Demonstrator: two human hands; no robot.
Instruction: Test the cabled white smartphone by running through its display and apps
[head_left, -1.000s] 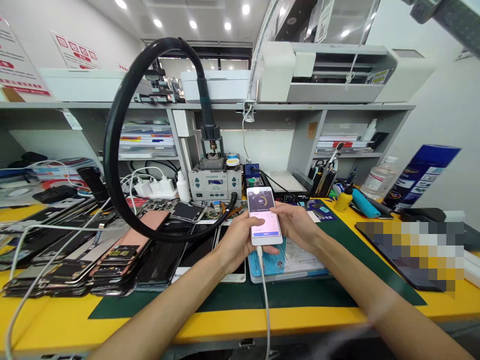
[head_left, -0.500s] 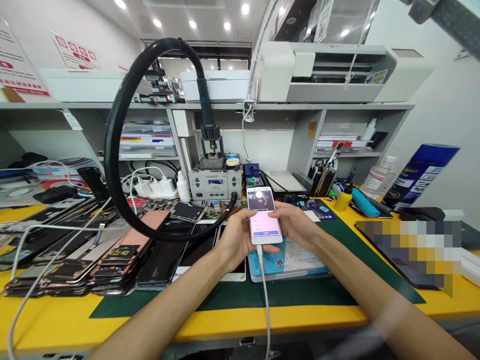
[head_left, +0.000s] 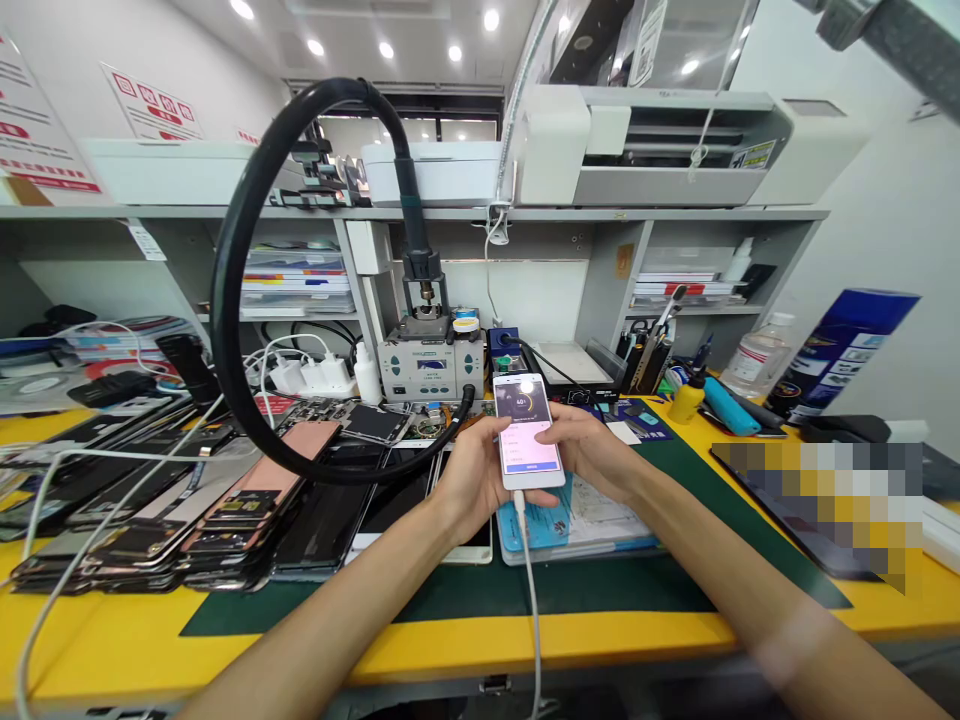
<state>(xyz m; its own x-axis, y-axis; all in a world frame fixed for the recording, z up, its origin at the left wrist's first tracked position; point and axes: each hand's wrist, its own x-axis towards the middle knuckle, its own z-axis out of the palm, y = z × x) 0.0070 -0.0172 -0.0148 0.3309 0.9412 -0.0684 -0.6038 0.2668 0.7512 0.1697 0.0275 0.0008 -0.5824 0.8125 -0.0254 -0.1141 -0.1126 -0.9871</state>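
Both my hands hold a white smartphone (head_left: 526, 430) upright above the green mat (head_left: 600, 580). Its screen is lit, with a dark gauge at the top and a blue bar lower down. My left hand (head_left: 469, 475) wraps the phone's left edge, thumb on the screen side. The fingers of my right hand (head_left: 592, 450) curl round the right edge, with the thumb over the screen. A white cable (head_left: 531, 600) hangs from the phone's bottom toward me.
Stacks of phone screens and back covers (head_left: 187, 520) fill the left of the yellow bench (head_left: 90, 640). A hot-air station (head_left: 430, 362) with a looping black hose (head_left: 232, 260) stands behind. A blue pad (head_left: 577, 525) lies under my hands. Bottles, tools and a blue box (head_left: 840, 350) sit right.
My left thumb has shifted a little along the phone's left edge and my right thumb has slid slightly over the screen. The phone stays in place.
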